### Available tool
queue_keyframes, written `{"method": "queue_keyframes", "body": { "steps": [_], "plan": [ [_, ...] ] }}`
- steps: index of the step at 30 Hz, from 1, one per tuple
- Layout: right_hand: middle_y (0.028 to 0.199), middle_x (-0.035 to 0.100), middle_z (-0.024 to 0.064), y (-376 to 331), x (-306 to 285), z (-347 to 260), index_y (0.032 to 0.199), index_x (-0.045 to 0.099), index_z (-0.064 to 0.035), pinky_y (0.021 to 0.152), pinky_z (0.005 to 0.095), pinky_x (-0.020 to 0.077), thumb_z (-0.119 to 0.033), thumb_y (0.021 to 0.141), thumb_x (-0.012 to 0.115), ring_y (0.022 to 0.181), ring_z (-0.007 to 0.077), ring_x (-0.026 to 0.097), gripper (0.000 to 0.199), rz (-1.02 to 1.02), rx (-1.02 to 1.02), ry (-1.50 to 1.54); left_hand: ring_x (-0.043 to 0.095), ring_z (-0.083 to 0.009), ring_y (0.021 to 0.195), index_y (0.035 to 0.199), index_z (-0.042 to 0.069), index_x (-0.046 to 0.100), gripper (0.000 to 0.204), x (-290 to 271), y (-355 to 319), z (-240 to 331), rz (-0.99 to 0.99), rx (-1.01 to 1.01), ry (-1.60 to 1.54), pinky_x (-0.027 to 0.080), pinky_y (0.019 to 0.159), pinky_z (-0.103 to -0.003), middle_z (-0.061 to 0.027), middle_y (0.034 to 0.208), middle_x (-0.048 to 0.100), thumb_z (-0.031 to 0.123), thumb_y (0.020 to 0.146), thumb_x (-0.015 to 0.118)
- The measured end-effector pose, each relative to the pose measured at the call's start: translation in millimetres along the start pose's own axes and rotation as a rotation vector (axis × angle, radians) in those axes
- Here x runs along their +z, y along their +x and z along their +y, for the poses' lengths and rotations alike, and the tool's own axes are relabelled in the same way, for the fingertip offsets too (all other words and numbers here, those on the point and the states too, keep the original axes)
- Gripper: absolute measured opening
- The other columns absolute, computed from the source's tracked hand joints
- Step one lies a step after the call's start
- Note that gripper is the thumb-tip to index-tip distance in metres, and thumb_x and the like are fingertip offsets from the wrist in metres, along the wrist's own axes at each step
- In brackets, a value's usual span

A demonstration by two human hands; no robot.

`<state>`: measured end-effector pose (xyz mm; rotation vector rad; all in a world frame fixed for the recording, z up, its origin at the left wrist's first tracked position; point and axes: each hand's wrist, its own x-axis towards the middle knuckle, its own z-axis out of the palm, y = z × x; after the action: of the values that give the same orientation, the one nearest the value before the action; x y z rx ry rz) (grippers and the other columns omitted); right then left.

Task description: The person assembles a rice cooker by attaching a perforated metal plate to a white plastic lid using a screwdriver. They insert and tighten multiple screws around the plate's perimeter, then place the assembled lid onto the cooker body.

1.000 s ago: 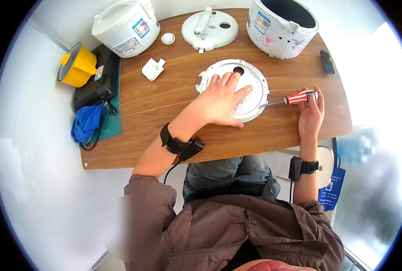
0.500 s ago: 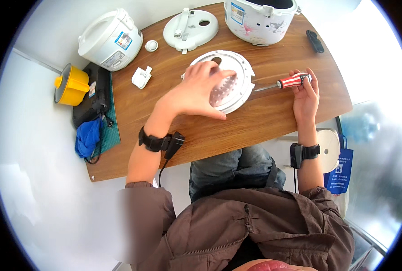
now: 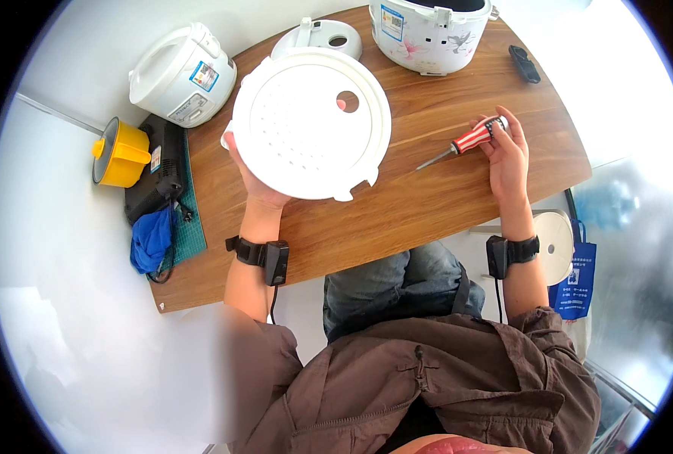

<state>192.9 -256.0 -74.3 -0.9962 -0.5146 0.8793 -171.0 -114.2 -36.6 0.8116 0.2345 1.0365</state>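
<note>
A round white rice cooker lid plate (image 3: 306, 136) is raised above the table, its smooth face toward me. It has a round hole, rows of small dots on one side and tabs along its rim. My left hand (image 3: 259, 180) grips it from beneath at its lower left; most of the fingers are behind the plate, and a fingertip shows through the hole. Off to the right, my right hand (image 3: 507, 155) is closed round the red, white and dark handle of a screwdriver (image 3: 474, 136). Its metal shaft points left and down over the wooden table, apart from the plate.
Beyond the plate lies a white lid part (image 3: 327, 36). A flowered rice cooker body (image 3: 423, 39) stands at the back, a white rice cooker (image 3: 183, 76) back left. A black case (image 3: 162, 163), yellow pot (image 3: 124, 153) and blue cloth (image 3: 152, 240) are left; a black object (image 3: 525, 64) lies right.
My left hand has lifted the plate off the table and turned it over, bringing it left and up. My right hand still holds the screwdriver, its tip now lower.
</note>
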Motion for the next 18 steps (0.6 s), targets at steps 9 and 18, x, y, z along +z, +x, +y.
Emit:
{"method": "queue_keyframes", "body": {
  "steps": [9,18],
  "plan": [
    [0.111,0.066,0.0116,12.7,50.0,10.7,0.142,0.048,0.0016,0.088,0.0365,0.0595,-0.01,0.104,0.06,0.102,0.023,0.071,0.041,-0.136,0.203,-0.182,0.046,-0.0332,0.143,0.16,0.007,0.032,0.077,-3.1,-1.4,-6.9,0.024,-0.03,-0.033,0.043,0.117,-0.05,-0.0168,0.161,0.041,0.062,0.106,0.038],
    [0.089,0.073,0.0151,37.4,96.2,4.3,0.127,0.065,-0.0034,0.081,0.0352,0.0578,-0.037,0.097,0.069,0.087,0.0237,0.073,0.045,-0.285,0.022,-1.149,0.069,-0.0223,0.11,0.136,0.0,0.056,0.042,-15.2,3.0,-18.5,0.296,-0.102,0.028,0.057,0.096,-0.038,-0.0119,0.125,0.068,0.029,0.106,0.057]
  ]
}}
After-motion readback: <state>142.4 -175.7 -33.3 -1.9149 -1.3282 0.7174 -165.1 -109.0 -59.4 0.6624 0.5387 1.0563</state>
